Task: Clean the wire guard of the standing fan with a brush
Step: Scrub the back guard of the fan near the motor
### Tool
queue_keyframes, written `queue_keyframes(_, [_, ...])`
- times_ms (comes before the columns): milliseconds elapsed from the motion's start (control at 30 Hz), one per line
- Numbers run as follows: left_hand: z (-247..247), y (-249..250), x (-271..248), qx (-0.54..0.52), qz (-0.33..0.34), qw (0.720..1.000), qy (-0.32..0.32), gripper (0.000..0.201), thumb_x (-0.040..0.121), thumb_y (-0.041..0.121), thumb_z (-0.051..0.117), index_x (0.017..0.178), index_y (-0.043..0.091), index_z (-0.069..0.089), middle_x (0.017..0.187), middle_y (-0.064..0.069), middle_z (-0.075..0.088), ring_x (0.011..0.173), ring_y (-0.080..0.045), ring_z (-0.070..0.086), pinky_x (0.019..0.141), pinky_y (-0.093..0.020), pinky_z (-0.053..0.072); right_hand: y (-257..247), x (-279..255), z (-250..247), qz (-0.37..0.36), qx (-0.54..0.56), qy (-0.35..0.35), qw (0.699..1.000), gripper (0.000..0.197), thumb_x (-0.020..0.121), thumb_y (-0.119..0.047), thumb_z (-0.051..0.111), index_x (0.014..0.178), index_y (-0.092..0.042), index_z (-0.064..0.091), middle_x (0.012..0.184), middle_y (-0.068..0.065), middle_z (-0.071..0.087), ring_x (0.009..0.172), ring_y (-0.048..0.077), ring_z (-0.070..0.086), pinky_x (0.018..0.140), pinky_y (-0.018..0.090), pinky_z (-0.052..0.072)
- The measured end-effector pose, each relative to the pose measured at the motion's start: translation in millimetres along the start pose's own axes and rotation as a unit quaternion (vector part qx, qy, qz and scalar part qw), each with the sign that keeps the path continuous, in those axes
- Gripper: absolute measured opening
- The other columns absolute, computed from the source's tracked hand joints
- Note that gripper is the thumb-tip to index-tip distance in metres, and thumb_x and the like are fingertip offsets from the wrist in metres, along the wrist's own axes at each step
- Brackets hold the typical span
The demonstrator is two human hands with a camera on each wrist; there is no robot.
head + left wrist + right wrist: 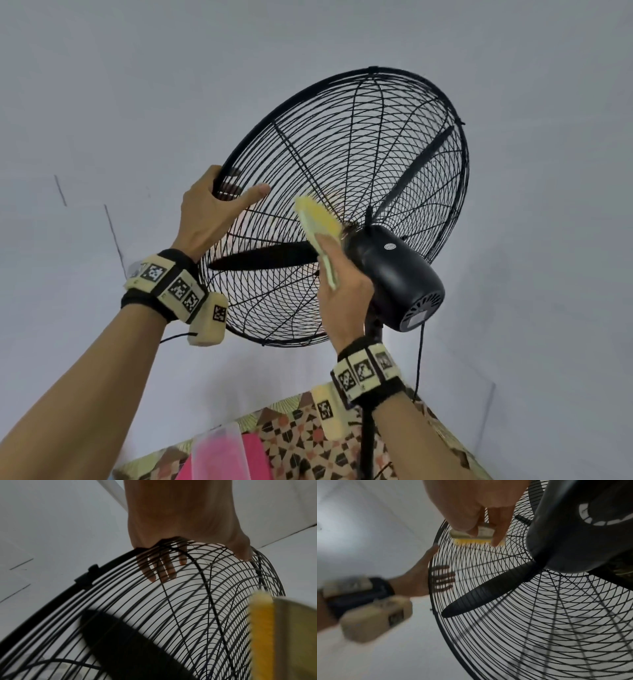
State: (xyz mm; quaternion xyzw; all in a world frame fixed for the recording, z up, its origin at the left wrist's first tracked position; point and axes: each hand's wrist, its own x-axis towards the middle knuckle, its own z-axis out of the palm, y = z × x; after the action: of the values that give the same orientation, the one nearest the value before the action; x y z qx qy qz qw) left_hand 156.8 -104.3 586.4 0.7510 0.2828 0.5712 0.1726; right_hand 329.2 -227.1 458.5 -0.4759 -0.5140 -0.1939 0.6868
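The black wire guard (342,192) of the standing fan tilts upward, and I see it from behind. My left hand (236,188) grips its left rim, fingers over the front and thumb on the rear wires. In the left wrist view the left hand (204,561) clasps the guard (171,615). My right hand (330,260) holds a brush (318,219) with yellow bristles against the rear wires next to the motor housing (394,274). The right wrist view shows the right hand (481,531) pinching the brush (471,536), bristles on the guard (522,628).
A black blade (267,257) sits inside the guard. The fan pole (368,428) and power cord (419,359) drop behind my right wrist. Below lies a patterned cloth surface (298,431) with a clear lid (219,448) and a pink item (253,452). A grey wall stands behind.
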Motion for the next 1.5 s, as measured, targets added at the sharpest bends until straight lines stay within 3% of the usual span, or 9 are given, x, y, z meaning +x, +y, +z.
queue_keyframes(100, [-3,-4,-1,-0.005,-0.013,1.000,0.000,0.066,0.077,0.079,0.074,0.114,0.026,0.063,0.087,0.011,0.063,0.073,-0.004,0.057,0.072,-0.025,0.045,8,-19,-2,-0.025,-0.012,-0.076,0.997,0.041,0.094,-0.002,0.069,0.132,-0.018,0.069,0.131,0.001,0.069,0.115,0.014,0.070,0.092,0.034,0.060])
queue_keyframes(300, [-3,-2,-2,-0.010,-0.013,1.000,-0.010,0.068,0.078,0.077,0.074,0.122,0.026,0.063,0.091,0.011,0.064,0.077,-0.003,0.059,0.075,-0.024,0.046,3,1,-3,-0.002,0.018,0.037,0.999,0.037,0.099,-0.005,0.063,0.135,-0.014,0.066,0.137,0.001,0.066,0.130,0.010,0.060,0.108,0.033,0.051])
queue_keyframes(467, [-4,-5,-3,-0.011,-0.012,1.000,-0.008,0.068,0.078,0.076,0.075,0.120,0.024,0.063,0.089,0.010,0.063,0.072,0.001,0.057,0.072,-0.021,0.045,12,-21,-7,-0.026,-0.001,-0.105,0.994,0.039,0.097,-0.002,0.066,0.133,-0.016,0.069,0.134,0.000,0.069,0.126,0.011,0.064,0.103,0.040,0.055])
queue_keyframes(667, [-3,-3,-6,-0.013,-0.008,1.000,-0.012,0.065,0.082,0.071,0.075,0.127,0.024,0.062,0.097,0.009,0.066,0.080,-0.002,0.060,0.075,-0.021,0.046,17,4,-14,0.010,0.006,0.053,0.999,0.037,0.099,-0.001,0.064,0.135,-0.010,0.066,0.136,-0.002,0.064,0.128,0.012,0.061,0.104,0.035,0.054])
queue_keyframes(867, [-6,-6,-7,-0.006,-0.010,1.000,-0.005,0.067,0.081,0.073,0.074,0.126,0.025,0.062,0.103,0.005,0.070,0.092,-0.009,0.066,0.084,-0.026,0.049,25,-27,-9,-0.043,-0.015,-0.075,0.996,0.037,0.099,-0.005,0.063,0.134,-0.015,0.066,0.133,-0.001,0.068,0.123,0.010,0.064,0.100,0.036,0.056])
queue_keyframes(1033, [-4,-1,-7,-0.007,-0.003,1.000,-0.011,0.070,0.079,0.076,0.073,0.128,0.027,0.061,0.101,0.003,0.070,0.084,-0.006,0.063,0.076,-0.022,0.047,23,0,-11,0.002,-0.008,0.057,0.998,0.037,0.100,-0.002,0.063,0.135,-0.011,0.066,0.138,0.003,0.065,0.128,0.014,0.061,0.105,0.026,0.052])
queue_keyframes(1233, [-6,-4,-9,-0.006,-0.013,1.000,-0.005,0.076,0.076,0.082,0.072,0.128,0.028,0.062,0.102,0.006,0.070,0.090,-0.009,0.066,0.082,-0.026,0.050,31,-24,-15,-0.037,-0.035,-0.094,0.994,0.042,0.097,-0.001,0.065,0.136,-0.017,0.065,0.134,-0.003,0.067,0.119,0.007,0.063,0.097,0.039,0.058])
queue_keyframes(1367, [-4,2,-10,-0.011,-0.008,1.000,-0.004,0.076,0.073,0.083,0.071,0.126,0.030,0.061,0.103,0.003,0.072,0.091,-0.010,0.067,0.081,-0.026,0.051,30,-2,-20,-0.020,-0.005,0.032,0.999,0.040,0.098,-0.001,0.064,0.136,-0.014,0.065,0.134,0.004,0.068,0.121,0.014,0.066,0.097,0.040,0.058])
queue_keyframes(1500, [-4,2,-10,-0.009,-0.005,1.000,-0.001,0.073,0.075,0.082,0.072,0.126,0.030,0.061,0.102,0.005,0.072,0.090,-0.006,0.066,0.082,-0.025,0.051,30,-11,-10,0.005,0.002,-0.012,1.000,0.038,0.099,-0.005,0.063,0.135,-0.018,0.067,0.133,0.000,0.069,0.115,0.009,0.068,0.094,0.039,0.059])
